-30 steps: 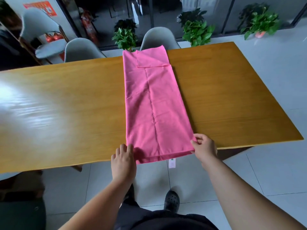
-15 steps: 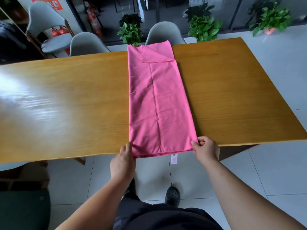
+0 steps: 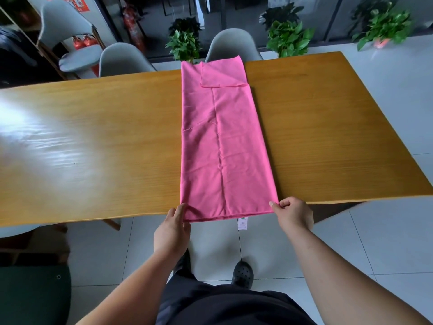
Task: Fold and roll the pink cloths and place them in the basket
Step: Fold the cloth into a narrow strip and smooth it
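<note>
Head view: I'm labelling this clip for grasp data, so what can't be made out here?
All in the head view:
- Left hand: at the pink cloth's near corner, but its own back hides whether it pinches.
- White tag below the hem: print too small.
- Basket: nowhere in the frame.
- Red sign: cut by the top edge.
</note>
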The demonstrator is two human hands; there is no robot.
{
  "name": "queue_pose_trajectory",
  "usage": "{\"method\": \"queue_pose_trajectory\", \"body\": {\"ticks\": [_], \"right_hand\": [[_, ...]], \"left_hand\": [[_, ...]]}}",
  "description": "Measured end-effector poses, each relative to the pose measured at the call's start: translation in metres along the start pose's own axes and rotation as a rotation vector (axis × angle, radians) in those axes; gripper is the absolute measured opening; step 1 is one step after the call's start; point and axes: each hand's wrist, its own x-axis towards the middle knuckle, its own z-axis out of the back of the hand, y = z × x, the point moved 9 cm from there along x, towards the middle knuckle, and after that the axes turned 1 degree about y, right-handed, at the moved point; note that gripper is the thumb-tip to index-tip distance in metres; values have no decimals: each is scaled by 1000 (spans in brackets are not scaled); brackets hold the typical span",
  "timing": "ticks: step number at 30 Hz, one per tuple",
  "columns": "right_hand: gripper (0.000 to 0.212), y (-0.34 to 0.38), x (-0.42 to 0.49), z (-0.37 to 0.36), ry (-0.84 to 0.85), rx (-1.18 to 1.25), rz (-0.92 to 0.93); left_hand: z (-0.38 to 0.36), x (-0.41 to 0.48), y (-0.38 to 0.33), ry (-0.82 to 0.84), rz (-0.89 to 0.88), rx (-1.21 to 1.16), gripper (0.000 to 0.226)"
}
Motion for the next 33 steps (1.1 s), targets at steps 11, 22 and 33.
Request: {"method": "queue_pose_trajectory", "body": {"ticks": [11,22,33], "right_hand": [[27,-14,-15,-28,158,656,-244],[23,12,-18,-27,377,974,-210],[23,65,-8,-1,372,839,-44]], "left_hand": [[-12,2,35,-96,532,-691,29],[1,-1,33,-135,499,-977,18],[57,13,10,-199,394,-943,15]]}}
